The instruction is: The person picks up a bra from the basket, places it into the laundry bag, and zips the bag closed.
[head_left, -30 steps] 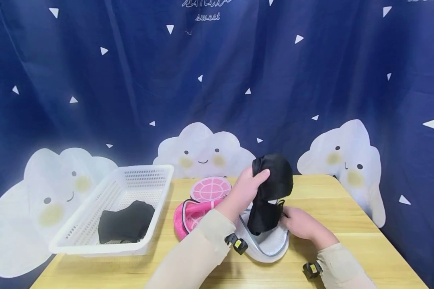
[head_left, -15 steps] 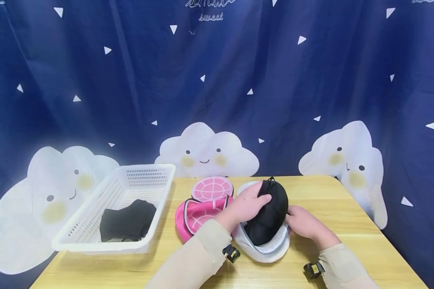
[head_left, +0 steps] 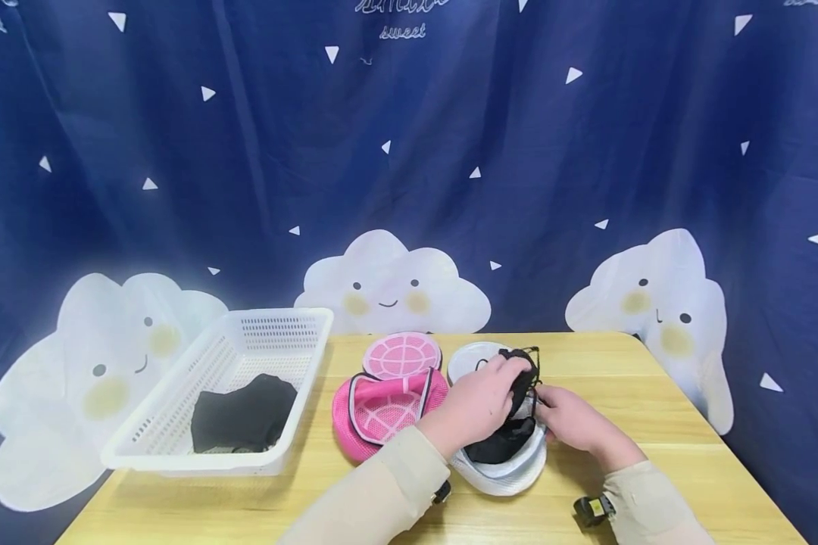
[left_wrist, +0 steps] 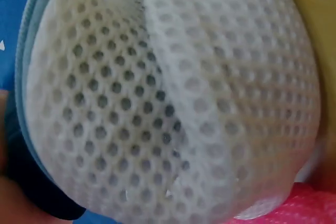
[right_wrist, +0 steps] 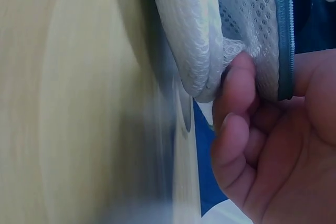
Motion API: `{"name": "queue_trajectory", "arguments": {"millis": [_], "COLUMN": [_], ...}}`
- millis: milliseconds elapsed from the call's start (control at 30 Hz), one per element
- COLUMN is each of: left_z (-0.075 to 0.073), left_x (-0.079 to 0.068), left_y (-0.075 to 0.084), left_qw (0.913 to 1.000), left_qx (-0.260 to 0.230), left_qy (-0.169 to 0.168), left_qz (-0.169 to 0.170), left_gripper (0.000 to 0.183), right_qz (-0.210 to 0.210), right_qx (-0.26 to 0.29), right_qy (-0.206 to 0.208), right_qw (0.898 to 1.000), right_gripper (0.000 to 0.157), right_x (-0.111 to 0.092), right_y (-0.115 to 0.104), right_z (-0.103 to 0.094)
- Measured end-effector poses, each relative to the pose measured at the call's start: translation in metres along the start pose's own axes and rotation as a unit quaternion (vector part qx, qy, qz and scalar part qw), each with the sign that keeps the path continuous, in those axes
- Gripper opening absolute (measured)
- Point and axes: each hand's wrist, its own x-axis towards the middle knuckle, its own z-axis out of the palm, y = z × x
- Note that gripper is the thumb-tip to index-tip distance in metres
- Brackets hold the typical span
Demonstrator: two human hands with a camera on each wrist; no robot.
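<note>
In the head view, a white mesh laundry bag [head_left: 497, 483] stands unzipped on the table, its round lid [head_left: 469, 359] folded back. Part of a black bra [head_left: 499, 448] lies inside it. Above the opening my left hand [head_left: 477, 401] grips the rest of the bra, and thin straps show by the fingers. My right hand [head_left: 576, 424] is at the bag's right side; the right wrist view shows it pinching the mesh edge beside the grey-blue zipper [right_wrist: 284, 35]. White mesh wall [left_wrist: 157, 108] fills most of the left wrist view, where the left hand's grip is hidden.
A pink mesh bag [head_left: 354, 431] with its lid [head_left: 402, 356] open sits directly left of the white one. Farther left, a white plastic basket [head_left: 198, 468] holds a folded black garment [head_left: 245, 412]. A blue curtain [head_left: 409, 151] hangs behind the wooden table [head_left: 654, 393].
My left hand has brought the bra down, folding the raised cup over and into the white bag. The right hand stays at the bag's right edge.
</note>
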Motion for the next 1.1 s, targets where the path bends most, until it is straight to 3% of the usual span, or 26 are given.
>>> {"name": "queue_trajectory", "arguments": {"millis": [200,367,567,867,1100], "left_z": [0.007,0.010,0.012,0.009,0.008], "left_x": [-0.003,-0.007,-0.011,-0.013,-0.011], "left_y": [0.000,0.000,-0.001,-0.002,-0.003], "left_qw": [0.9913,0.9767,0.9685,0.9575,0.9552], "left_qx": [-0.008,-0.044,-0.036,-0.010,-0.029], "left_qy": [-0.115,-0.195,-0.236,-0.284,-0.293], "left_qz": [0.064,0.077,0.073,0.051,0.027], "left_gripper": [0.047,0.043,0.047,0.055,0.051], "right_qz": [0.016,0.007,0.017,-0.006,-0.022], "right_qx": [0.033,0.048,0.060,-0.010,0.036], "right_qy": [0.016,0.015,0.014,0.061,0.051], "right_qw": [0.999,0.999,0.998,0.998,0.998], "right_gripper": [0.021,0.012,0.018,0.021,0.020], "right_x": [0.001,0.003,0.007,0.005,0.002], "right_y": [0.001,0.005,0.006,0.002,-0.009], "right_z": [-0.001,-0.004,-0.006,-0.008,-0.012]}}
